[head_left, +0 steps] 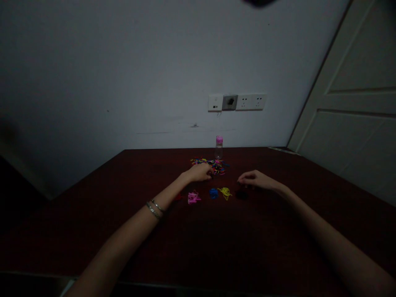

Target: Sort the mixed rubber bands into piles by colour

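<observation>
My left hand (201, 172) is at the near edge of a mixed pile of small coloured pieces (218, 166), its fingers bent down; what they hold, if anything, is too small to tell. My right hand (252, 179) hovers right of the pile with its fingertips pressed together, and nothing can be made out in them. Nearer to me lie a pink heap (193, 197), a blue heap (213, 193) and a yellow heap (225, 192) in a row. Some red (179, 198) shows dimly beside my left forearm. A dark patch (241, 194) lies below my right hand.
A clear bottle with a pink cap (219, 147) stands behind the mixed pile. The dark red table (216, 243) reaches back to a pale wall with sockets (250, 102). A white panelled door (349, 103) stands at the right.
</observation>
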`<state>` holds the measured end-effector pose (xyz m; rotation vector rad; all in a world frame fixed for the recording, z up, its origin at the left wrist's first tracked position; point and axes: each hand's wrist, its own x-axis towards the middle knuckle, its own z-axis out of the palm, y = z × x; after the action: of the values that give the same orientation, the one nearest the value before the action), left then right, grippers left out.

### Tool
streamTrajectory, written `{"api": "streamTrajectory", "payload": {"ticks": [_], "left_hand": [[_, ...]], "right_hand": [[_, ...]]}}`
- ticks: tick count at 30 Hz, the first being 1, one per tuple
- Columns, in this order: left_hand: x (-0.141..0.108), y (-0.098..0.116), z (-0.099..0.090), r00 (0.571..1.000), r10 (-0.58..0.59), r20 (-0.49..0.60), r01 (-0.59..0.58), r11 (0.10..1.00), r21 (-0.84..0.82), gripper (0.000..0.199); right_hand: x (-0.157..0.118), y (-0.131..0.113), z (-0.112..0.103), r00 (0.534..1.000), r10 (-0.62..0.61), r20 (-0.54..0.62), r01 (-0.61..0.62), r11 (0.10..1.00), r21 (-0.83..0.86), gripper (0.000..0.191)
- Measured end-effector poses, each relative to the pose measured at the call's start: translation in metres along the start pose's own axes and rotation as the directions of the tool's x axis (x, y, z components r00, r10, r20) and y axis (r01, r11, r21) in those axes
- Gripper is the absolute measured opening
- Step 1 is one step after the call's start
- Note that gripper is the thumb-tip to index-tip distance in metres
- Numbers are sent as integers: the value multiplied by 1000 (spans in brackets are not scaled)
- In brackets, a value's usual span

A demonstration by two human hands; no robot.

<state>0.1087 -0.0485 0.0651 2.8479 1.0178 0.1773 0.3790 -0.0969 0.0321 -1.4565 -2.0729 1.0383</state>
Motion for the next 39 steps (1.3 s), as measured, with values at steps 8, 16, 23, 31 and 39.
{"api": "streamTrajectory", "payload": {"ticks": [8,16,23,31,39], "left_hand": [[5,4,7,1000,0,-19,2,994,108,21],[16,-10,22,999,-13,-31,16,996,84,17],[19,-10,25,998,1,-55,3,997,72,16],[19,-7,24,998,18,-68,-14,998,56,12],[32,8,16,991,69,-111,-83,989,-123,15]], "right_hand": [[1,4,5,997,-10,-71,8,999,-39,37],[3,7,5,997,-45,-66,42,998,-48,35],[5,10,7,995,-59,-80,56,997,-49,34],[7,14,8,992,-83,-94,77,995,-63,32],[8,15,9,993,-68,-96,64,997,-39,30]]}}
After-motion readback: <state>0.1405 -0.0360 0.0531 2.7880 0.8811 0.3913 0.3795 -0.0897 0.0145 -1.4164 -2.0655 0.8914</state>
